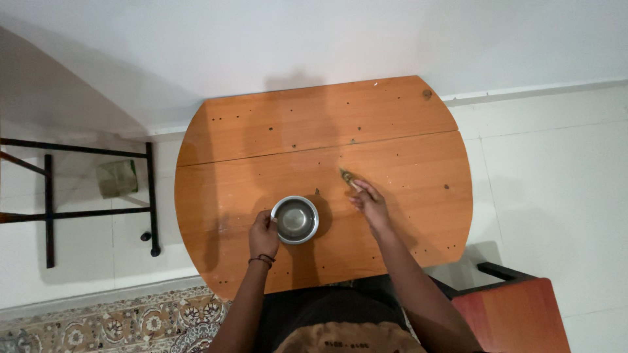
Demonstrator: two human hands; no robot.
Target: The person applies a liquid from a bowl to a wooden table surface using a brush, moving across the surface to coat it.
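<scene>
Steel bowl [295, 219] near the table's [405, 117] front edge. Left hand [263, 236] grips the bowl's left rim. Right hand [369, 201], up and right of the bowl, pinches a small green item [346, 175], long axis pointing away from the bowl.

Home room, round wooden table [392, 117] against white wall, tiled floor, patterned rug [111, 323], black metal frame [49, 209]

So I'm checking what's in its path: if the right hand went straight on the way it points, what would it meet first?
The right hand points up-left, holding a small greenish thing. Ahead lies only bare wooden table, then the white wall; the way looks free, though height is unclear.
</scene>
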